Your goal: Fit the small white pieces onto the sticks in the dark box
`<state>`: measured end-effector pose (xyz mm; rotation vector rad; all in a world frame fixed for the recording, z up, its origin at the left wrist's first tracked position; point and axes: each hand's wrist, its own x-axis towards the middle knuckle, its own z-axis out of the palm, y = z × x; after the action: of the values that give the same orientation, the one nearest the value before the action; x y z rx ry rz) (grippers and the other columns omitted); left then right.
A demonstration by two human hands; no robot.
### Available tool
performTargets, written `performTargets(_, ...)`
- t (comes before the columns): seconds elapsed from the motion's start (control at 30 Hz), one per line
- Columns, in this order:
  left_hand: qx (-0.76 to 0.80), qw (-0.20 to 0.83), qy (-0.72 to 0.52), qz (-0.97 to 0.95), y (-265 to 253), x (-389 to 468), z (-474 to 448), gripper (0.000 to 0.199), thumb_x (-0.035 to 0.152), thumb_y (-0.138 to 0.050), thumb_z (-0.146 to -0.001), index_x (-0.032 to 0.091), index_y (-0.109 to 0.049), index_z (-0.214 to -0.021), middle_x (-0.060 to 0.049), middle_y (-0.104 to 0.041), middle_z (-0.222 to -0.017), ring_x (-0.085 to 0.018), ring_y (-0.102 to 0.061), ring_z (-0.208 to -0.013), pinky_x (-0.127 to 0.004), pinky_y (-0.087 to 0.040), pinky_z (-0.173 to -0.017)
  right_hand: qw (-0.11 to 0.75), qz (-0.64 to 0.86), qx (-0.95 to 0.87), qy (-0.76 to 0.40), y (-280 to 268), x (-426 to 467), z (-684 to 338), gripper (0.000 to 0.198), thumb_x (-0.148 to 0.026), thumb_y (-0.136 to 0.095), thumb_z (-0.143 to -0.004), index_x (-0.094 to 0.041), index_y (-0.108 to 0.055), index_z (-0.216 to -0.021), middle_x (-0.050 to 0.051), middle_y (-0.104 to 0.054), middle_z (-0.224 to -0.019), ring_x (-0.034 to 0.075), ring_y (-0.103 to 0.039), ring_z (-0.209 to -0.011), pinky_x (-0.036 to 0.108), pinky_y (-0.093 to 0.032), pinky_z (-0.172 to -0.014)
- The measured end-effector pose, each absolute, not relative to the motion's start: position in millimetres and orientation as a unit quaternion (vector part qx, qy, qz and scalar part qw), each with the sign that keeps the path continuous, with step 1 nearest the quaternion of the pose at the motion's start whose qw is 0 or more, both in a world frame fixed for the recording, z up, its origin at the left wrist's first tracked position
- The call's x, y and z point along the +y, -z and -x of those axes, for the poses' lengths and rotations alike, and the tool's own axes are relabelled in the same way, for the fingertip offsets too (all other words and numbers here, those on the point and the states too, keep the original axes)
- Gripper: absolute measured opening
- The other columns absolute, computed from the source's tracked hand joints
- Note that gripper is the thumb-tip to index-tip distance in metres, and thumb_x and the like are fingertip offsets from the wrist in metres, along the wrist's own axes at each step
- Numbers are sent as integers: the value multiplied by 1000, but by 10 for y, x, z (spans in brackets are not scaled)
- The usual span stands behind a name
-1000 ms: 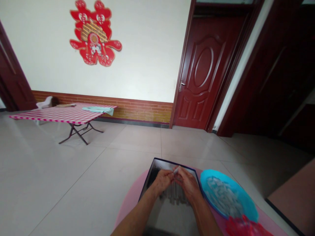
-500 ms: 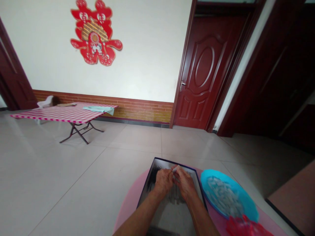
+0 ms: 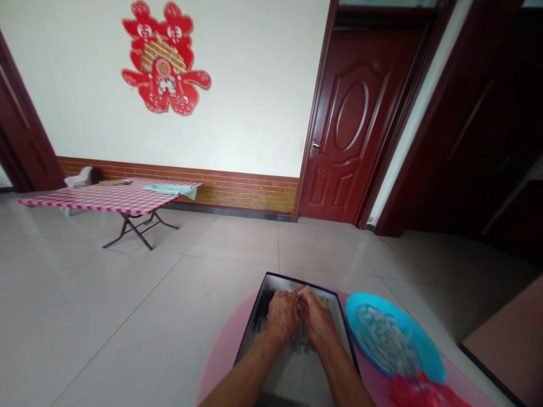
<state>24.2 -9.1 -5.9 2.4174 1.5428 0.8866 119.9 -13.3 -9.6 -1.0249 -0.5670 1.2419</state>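
Note:
Both hands meet over a shallow dark-rimmed box (image 3: 288, 373) with a pale inside. My left hand (image 3: 283, 314) is closed, its fingertips pressed against those of the other hand. My right hand (image 3: 314, 312) is closed too, pinching a small whitish piece (image 3: 302, 292) whose kind I cannot make out. Thin grey strips (image 3: 302, 339) lie in the box below the hands, and a dark bunch (image 3: 266, 297) sits in its far left corner. To the right, a blue basin (image 3: 354, 305) holds many small pale grey pieces (image 3: 390, 339).
The box and basin stand on a round pink table (image 3: 224, 350). Crumpled red plastic (image 3: 424, 390) lies at the basin's near side. Farther left stands a folding table (image 3: 106, 198) with a checked cloth. A pinkish panel edge (image 3: 509, 339) is at the right.
The hands stay in the same place over the box, with only slight shifts of the fingers and wrists. The left fingers have drawn a little closer to the right ones.

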Motion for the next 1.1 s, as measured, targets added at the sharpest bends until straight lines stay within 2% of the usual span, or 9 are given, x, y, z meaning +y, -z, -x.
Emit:
performTargets(0.4,503,43,-302,-809,96,-82,-256,36,12,-37,-88,9,-66,-108,-14,-71,-84,-26,-65,-83,-41,-49,-83,671,446,-230,-546,139,-105,-1170,46,-51,-83,-49,-19,-69,-79,5,-74,-81,24,-69,-80,31,-55,-65)
performTargets(0.5,505,44,-299,-808,91,-82,-254,37,12,-38,-88,9,-65,-112,-13,-71,-84,-25,-65,-82,-40,-48,-83,673,443,-225,-548,140,-106,-1179,46,-51,-83,-47,-19,-69,-77,5,-74,-79,24,-68,-78,31,-54,-64)
performTargets(0.6,507,52,-287,-811,68,-88,-240,37,12,-37,-89,11,-63,-115,-13,-71,-87,-24,-63,-83,-38,-48,-82,670,446,-229,-547,132,-112,-1194,42,-49,-81,-50,-19,-69,-77,4,-74,-79,23,-68,-78,30,-54,-64)
performTargets(0.83,496,67,-273,-822,74,-70,-178,32,17,-36,-93,13,-65,-103,-12,-69,-91,-22,-62,-87,-34,-47,-83,664,468,-246,-529,71,-121,-1218,31,-44,-74,-58,-20,-69,-76,4,-74,-81,23,-68,-80,30,-52,-65)
performTargets(0.97,500,58,-280,-818,46,-72,-159,31,19,-35,-94,14,-65,-98,-10,-68,-88,-21,-62,-86,-32,-47,-82,655,487,-247,-522,32,-99,-1261,36,-53,-65,-64,-21,-67,-81,5,-74,-86,24,-68,-88,30,-52,-69)
performTargets(1.1,496,58,-240,-832,-112,-70,-132,33,22,-34,-95,16,-66,-96,-9,-67,-87,-20,-63,-84,-30,-47,-80,691,500,-172,-493,-8,-70,-1338,39,-54,-57,-69,-22,-63,-91,6,-74,-95,23,-67,-91,32,-52,-71)
